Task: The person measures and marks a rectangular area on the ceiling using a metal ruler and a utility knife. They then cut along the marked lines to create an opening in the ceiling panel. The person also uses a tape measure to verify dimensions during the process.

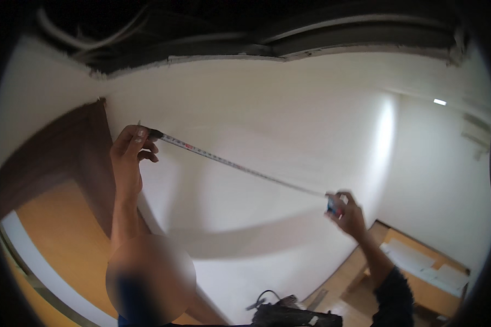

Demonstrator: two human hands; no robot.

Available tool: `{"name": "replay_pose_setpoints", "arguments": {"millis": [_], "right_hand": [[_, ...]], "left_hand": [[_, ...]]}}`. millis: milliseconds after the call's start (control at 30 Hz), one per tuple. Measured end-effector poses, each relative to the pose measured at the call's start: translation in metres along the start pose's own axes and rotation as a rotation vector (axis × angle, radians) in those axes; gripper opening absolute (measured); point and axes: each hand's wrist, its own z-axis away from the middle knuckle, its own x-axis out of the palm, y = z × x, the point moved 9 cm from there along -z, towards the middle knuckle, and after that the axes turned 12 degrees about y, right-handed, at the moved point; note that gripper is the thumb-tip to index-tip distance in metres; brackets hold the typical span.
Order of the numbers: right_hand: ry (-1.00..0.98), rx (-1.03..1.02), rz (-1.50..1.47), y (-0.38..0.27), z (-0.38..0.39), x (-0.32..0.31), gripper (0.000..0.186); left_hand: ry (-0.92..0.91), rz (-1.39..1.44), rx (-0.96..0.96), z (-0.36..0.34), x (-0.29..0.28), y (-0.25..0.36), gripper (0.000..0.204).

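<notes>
A tape measure is stretched between my two hands in front of a white wall point(267, 117). Its thin marked blade point(240, 168) slopes down from upper left to lower right. My left hand point(126, 158) is raised beside a dark door frame and pinches the dark end of the blade. A small pointed thing point(139, 123) sticks up past those fingertips, too small to name. Lower on the right, my right hand point(353, 218) is closed round the blue and red tape case point(334, 206). Both arms reach upward.
Overhead, the ceiling's rough edge point(223, 57) borders a dark cavity with pale cables. A brown door frame point(90, 141) surrounds an orange-brown door point(65, 234) at left. Lower right stands a wooden table point(420, 280) with white sheets. A black object with a cord point(294, 316) shows at the bottom.
</notes>
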Motion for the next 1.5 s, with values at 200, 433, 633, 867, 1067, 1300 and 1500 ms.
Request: {"name": "replay_pose_setpoints", "arguments": {"millis": [200,433,633,867,1067,1300,1500], "right_hand": [[-0.176,0.243,-0.012,-0.010,0.117,-0.009,0.056],[-0.281,0.317,0.142,0.006,0.180,-0.024,0.054],[-0.261,0.327,0.331,0.005,0.205,-0.063,0.055],[-0.242,0.346,0.488,0.013,0.230,-0.089,0.052],[-0.191,0.291,0.575,0.016,0.223,-0.081,0.051],[0.333,0.609,0.088,0.086,0.168,-0.095,0.045],[0.420,0.375,0.317,0.075,0.044,-0.091,0.048]], "left_hand": [[-0.003,0.102,-0.144,0.050,0.028,-0.017,0.018],[0.171,0.331,-0.328,0.144,0.016,-0.116,0.014],[0.248,0.637,-0.419,0.184,0.028,-0.164,0.013],[0.310,0.717,-0.454,0.179,0.026,-0.188,0.018],[0.281,0.717,-0.450,0.157,0.039,-0.190,0.024],[0.124,0.939,-0.308,0.071,0.089,-0.130,0.016],[0.142,0.853,-0.105,-0.005,0.083,-0.046,0.021]]}}
